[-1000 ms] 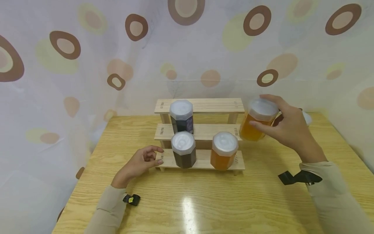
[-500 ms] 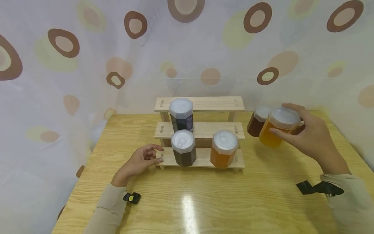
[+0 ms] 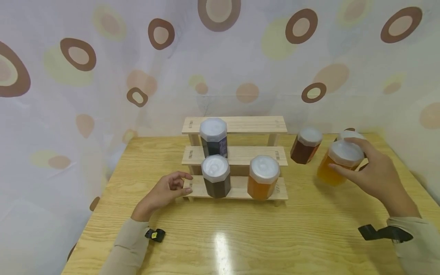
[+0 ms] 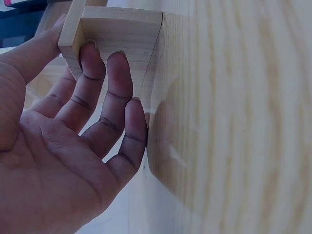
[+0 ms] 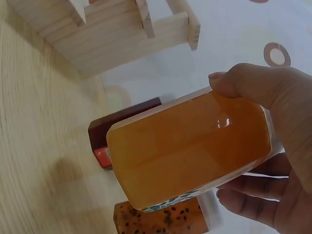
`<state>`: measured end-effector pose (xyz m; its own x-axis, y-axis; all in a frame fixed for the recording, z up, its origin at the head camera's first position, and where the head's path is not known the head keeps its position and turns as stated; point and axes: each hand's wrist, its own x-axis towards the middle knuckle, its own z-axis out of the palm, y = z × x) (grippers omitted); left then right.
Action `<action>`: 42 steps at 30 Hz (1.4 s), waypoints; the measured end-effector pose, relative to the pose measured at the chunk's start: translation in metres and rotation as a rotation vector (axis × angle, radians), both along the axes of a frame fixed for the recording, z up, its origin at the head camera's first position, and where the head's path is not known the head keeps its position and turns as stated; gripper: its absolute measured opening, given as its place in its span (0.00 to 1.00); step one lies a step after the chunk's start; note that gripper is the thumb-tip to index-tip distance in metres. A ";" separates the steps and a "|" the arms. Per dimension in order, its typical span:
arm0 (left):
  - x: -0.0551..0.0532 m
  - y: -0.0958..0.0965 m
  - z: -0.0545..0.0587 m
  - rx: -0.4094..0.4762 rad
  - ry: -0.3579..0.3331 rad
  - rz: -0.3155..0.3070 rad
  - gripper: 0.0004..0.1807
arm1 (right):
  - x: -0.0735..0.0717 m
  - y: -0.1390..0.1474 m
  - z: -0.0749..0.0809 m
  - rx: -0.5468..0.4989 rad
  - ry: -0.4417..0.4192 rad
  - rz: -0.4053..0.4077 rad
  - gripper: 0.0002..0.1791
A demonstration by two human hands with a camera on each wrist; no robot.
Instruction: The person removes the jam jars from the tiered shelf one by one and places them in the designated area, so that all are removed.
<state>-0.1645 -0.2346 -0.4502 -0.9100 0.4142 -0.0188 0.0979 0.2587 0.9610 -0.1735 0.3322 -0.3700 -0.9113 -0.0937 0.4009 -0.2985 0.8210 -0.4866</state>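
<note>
My right hand (image 3: 376, 173) grips an eight-sided jar of orange contents (image 3: 331, 170) near its white lid, thumb on one side and fingers on the other. The jar leans, right of the stepped wooden rack (image 3: 256, 122). Its amber contents fill much of the right wrist view. My left hand (image 3: 163, 193) is at the left end of the rack's lowest shelf, thumb and index finger at the board (image 4: 122, 24), the other fingers curled by its end. On that shelf stand a dark jar (image 3: 217, 187) and an orange jar (image 3: 261, 187); another dark jar (image 3: 214, 141) stands behind on the middle shelf.
A dark red jar (image 3: 304, 151) stands on the table (image 3: 192, 236) right of the rack. Partly hidden behind the held jar is another white-lidded jar (image 3: 348, 134); a jar with dark specks (image 5: 163, 222) shows below it in the right wrist view. A patterned curtain (image 3: 220, 57) hangs behind.
My right hand has carried the orange jar away from the rack, rightward and nearer to me, uncovering the dark red jar. The left hand and the jars on the rack have kept their places.
</note>
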 end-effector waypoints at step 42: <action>0.001 0.001 0.002 -0.003 0.009 -0.005 0.20 | 0.005 0.045 -0.040 -0.018 -0.128 -0.080 0.45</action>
